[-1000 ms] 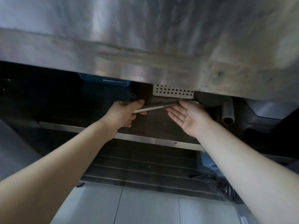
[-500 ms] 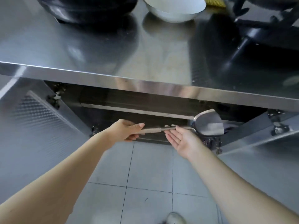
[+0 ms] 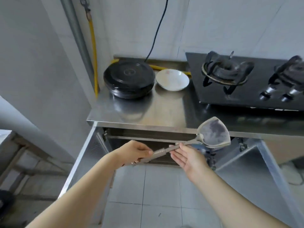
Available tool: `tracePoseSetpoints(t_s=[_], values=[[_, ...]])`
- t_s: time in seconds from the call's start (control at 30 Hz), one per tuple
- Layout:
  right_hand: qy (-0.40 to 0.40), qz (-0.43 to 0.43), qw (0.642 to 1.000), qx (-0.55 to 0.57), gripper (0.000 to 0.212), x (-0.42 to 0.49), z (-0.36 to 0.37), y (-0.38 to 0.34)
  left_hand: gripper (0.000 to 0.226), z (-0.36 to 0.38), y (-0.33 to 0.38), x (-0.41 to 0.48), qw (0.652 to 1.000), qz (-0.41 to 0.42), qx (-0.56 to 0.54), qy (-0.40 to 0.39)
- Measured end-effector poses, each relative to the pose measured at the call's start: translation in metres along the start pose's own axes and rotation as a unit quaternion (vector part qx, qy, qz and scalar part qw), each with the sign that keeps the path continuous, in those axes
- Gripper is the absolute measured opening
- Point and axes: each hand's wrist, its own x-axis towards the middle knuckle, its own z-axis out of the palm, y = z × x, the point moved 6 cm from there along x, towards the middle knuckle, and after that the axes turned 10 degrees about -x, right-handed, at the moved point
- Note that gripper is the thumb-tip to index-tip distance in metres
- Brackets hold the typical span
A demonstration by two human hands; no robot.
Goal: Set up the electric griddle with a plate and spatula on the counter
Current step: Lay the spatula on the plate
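A round black electric griddle (image 3: 129, 79) with its lid down stands at the back left of the steel counter (image 3: 164, 111). Just right of it sits a white plate (image 3: 172, 79). My left hand (image 3: 135, 151) grips the handle of a metal spatula (image 3: 212, 134), which slants up to the right with its wide blade in front of the counter's front edge. My right hand (image 3: 189, 157) is under the shaft with palm up and fingers straight, fingertips touching it.
A black two-burner gas stove (image 3: 246, 79) fills the counter's right side. A black cord (image 3: 158, 30) runs up the tiled wall behind the griddle; a yellow hose (image 3: 93, 46) and a grey pipe stand at the left corner. The cabinet below the counter is open above a tiled floor.
Both hands brought the spatula out of the cabinet under the counter and raised it to the counter's edge. My view rose from the cabinet interior to the countertop.
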Motion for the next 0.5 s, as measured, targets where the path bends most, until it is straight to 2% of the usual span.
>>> tracePoseSetpoints(t_s=[0.2, 0.33, 0.5], values=[[-0.013, -0.078, 0.994, -0.073, 0.01, -0.052, 0.06, -0.101, 0.015, -0.05, 0.086, -0.048, 0.997, 0.063, 0.029, 0.045], [-0.015, -0.097, 0.989, -0.115, 0.017, -0.059, 0.082, -0.147, 0.014, -0.049, 0.118, -0.049, 0.995, 0.081, 0.048, 0.026], [-0.006, -0.085, 0.982, -0.167, 0.03, -0.037, 0.086, -0.187, 0.016, -0.039, 0.14, -0.016, 0.994, 0.047, -0.098, -0.017]])
